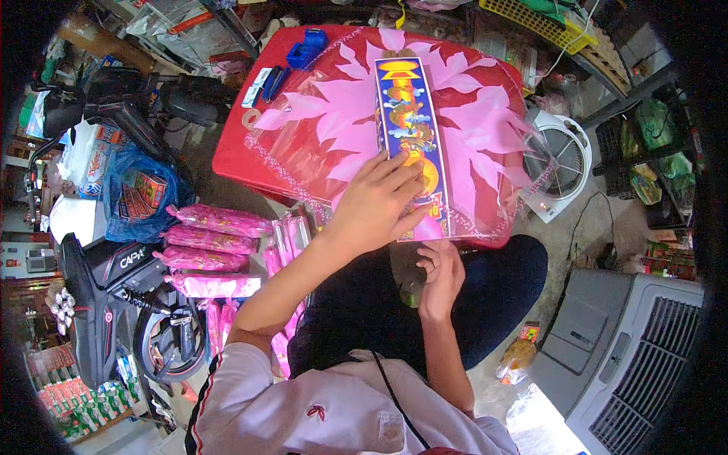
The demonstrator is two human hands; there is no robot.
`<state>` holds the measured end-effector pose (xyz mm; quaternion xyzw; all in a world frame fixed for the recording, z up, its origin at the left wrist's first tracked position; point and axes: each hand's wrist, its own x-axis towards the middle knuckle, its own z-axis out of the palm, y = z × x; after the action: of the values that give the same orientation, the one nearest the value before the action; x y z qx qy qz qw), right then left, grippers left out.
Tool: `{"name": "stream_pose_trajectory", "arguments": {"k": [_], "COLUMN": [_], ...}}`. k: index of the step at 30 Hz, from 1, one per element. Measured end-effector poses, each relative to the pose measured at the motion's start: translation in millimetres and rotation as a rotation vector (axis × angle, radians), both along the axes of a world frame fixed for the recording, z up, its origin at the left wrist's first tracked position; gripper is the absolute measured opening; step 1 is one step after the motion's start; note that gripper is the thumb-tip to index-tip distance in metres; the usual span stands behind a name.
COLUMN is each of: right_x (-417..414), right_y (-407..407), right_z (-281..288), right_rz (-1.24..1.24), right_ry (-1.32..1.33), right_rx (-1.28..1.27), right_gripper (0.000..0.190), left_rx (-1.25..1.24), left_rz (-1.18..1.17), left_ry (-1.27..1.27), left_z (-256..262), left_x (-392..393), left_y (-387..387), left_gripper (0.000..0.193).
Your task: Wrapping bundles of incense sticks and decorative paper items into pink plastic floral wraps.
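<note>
A long blue printed cardboard box (406, 108) lies lengthwise on a clear plastic sheet with pink leaf shapes (478, 122), spread over a red table (239, 142). My left hand (384, 199) rests flat on the lower part of the box, fingers spread. My right hand (441, 276) is just below the table's near edge, at the box's near end, with its fingers curled; whether they pinch the sheet's edge cannot be told. A blue tape dispenser (307, 49), a dark blue cutter or pen (274, 83) and a tape roll (251, 119) lie at the table's left side.
Pink wrapped packages (213, 239) are stacked at the left, beside a blue plastic bag (142, 196) and an electric bike (108, 296). A white fan (560, 156) stands right of the table. A grey air cooler (620, 347) is at the lower right, near a small bag (517, 358) on the floor.
</note>
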<state>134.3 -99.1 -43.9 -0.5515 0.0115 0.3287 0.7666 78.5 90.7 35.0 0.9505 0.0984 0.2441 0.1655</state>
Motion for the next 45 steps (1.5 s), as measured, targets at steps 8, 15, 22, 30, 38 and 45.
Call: {"name": "stream_pose_trajectory", "arguments": {"k": [8, 15, 22, 30, 38, 45], "right_x": [-3, 4, 9, 18, 21, 22], "right_y": [6, 10, 11, 7, 10, 12], "right_z": [-2, -7, 0, 7, 13, 24], "right_rz": [-0.137, -0.179, -0.213, -0.196, -0.191, -0.198], "right_ry": [0.022, -0.087, -0.174, -0.219, -0.171, -0.175], "right_rx": [-0.013, 0.055, -0.078, -0.163, -0.172, -0.175], "right_gripper": [0.024, 0.013, 0.009, 0.013, 0.010, 0.007], "left_rx": [0.003, 0.003, 0.001, -0.001, -0.005, -0.009], "left_rz": [-0.001, -0.002, 0.002, -0.008, 0.001, -0.007], "left_ry": [0.002, -0.003, -0.009, -0.003, 0.011, 0.008], "left_z": [0, 0, 0, 1, 1, 1], "left_x": [1, 0, 0, 0, 0, 0], "left_y": [1, 1, 0, 1, 1, 1], "left_gripper": [0.038, 0.038, 0.038, 0.039, 0.038, 0.037]}}
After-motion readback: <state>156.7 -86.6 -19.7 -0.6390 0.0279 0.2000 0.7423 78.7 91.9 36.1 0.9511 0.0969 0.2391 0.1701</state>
